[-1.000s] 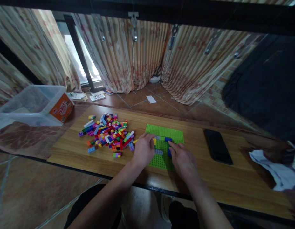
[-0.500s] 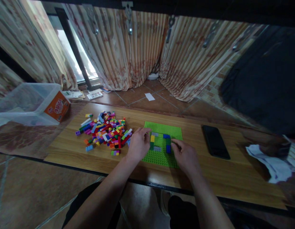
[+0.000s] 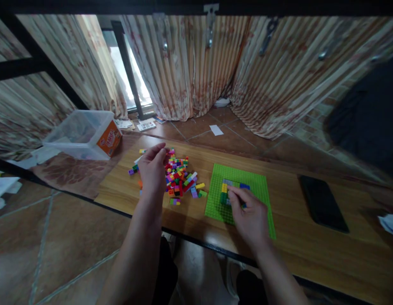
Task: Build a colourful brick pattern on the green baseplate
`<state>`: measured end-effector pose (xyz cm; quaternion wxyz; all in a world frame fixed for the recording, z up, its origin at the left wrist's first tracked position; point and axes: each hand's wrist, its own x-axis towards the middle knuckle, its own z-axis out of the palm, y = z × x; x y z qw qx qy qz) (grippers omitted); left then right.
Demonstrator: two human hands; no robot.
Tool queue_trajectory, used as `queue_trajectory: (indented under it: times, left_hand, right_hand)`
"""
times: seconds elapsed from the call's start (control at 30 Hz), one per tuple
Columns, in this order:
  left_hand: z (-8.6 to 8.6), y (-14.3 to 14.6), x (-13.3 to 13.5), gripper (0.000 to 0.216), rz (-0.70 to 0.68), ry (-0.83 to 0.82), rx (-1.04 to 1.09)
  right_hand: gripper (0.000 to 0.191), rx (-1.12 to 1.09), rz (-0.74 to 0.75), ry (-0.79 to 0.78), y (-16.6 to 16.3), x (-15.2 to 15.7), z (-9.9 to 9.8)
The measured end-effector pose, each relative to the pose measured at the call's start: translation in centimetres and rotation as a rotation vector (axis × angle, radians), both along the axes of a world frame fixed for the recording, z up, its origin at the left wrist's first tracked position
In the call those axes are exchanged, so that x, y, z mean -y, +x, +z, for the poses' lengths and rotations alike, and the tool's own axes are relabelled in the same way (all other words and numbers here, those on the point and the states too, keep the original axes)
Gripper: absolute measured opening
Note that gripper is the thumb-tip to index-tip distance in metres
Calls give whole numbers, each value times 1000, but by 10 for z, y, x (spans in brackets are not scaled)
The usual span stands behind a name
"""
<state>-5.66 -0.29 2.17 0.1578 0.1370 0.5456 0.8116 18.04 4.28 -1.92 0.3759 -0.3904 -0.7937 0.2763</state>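
My left hand point(image 3: 152, 169) is over the left part of a pile of mixed toy bricks point(image 3: 180, 171), its fingers curled and thumb near the fingertips. Whatever they hold, if anything, is too small to make out. Over the green baseplate point(image 3: 260, 182) is my right hand point(image 3: 250, 214), thumb and forefinger pinched beside a yellow brick point(image 3: 224, 187). A green brick point(image 3: 223, 198) adjoins the yellow one, a grey brick point(image 3: 228, 182) lies behind it, and a blue brick point(image 3: 244, 186) sits to the right. My right hand covers part of this outline and its own fingertips' contents.
A black phone point(image 3: 323, 203) lies on the wooden table point(image 3: 288, 254) right of the baseplate. To the left stands a clear plastic box point(image 3: 78, 140) with an orange label. White paper point(image 3: 390, 224) is at the right edge. Striped curtains point(image 3: 190, 72) hang behind.
My left hand has left the baseplate and moved left over the brick pile. My right hand has shifted to the left side of the brick outline. The view has turned left.
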Motion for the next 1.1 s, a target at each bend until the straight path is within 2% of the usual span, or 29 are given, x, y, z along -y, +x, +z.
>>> queue_trajectory:
  times: [0.13, 0.33, 0.57, 0.73, 1.1]
  left_hand:
    - [2, -15, 12, 18, 13, 84, 145]
    - [2, -26, 23, 17, 15, 142, 204]
    - [4, -40, 36, 15, 59, 161, 249]
    - [6, -51, 45, 19, 133, 185, 311]
    - [9, -66, 60, 19, 239, 258, 397]
  right_hand:
    - [25, 46, 135, -6, -23, 19, -1]
    - [19, 110, 247, 0, -49, 37, -6]
    - [18, 118, 420, 72, -74, 59, -25]
    - [17, 97, 485, 129, -87, 73, -34]
    - [21, 48, 534, 165, -106, 91, -35]
